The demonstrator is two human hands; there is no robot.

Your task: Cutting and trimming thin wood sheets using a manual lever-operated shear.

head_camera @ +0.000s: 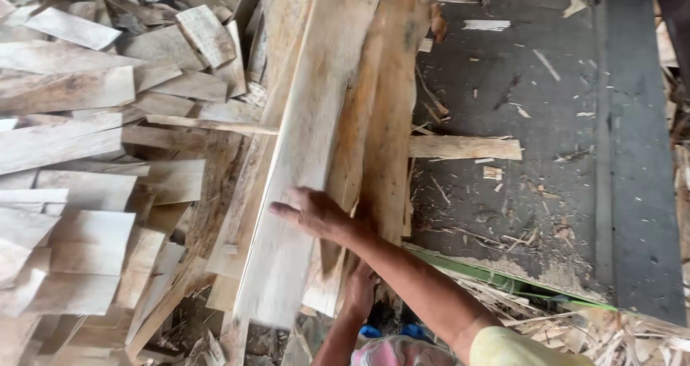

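A long pale plank (309, 121) lies on top of a bundle of browner planks (388, 107) that runs from the top of the view down toward me. My right hand (320, 215) reaches in from the lower right in a yellow sleeve and rests palm-down across the pale plank, fingers pointing left and curled over it. My left hand (358, 288) is lower, under the bundle's near end, and grips the planks from below. Part of that hand is hidden by the wood.
A big heap of short board offcuts (79, 143) fills the left side. To the right is a dark flat surface (546, 71) strewn with splinters, with one loose slat (463, 147) on it. A green edge (489, 276) and wood shavings (575, 330) lie at the lower right.
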